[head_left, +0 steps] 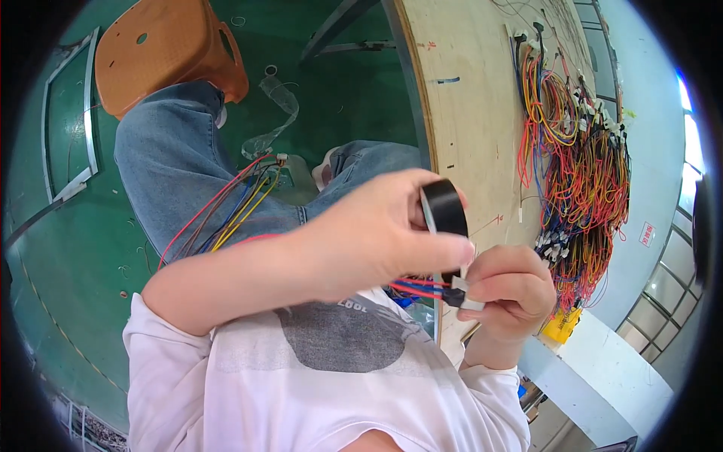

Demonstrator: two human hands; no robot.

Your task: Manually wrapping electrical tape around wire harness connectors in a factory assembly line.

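Plywood board (467,113) | hanging wire harnesses (580,158) | green floor (68,248) | orange stool (166,49)

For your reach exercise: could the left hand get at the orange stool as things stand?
Probably not: the left hand is shut on a black tape roll, and the orange stool stands beyond the knee, well apart.

Your left hand (376,230) holds the tape roll (444,209) just above your right hand (506,290), which grips the wire ends (422,288). The surface (467,113) lies behind both, wire bundles (580,158) on its right part. The stool (169,53) stands far left, on the floor (68,248).
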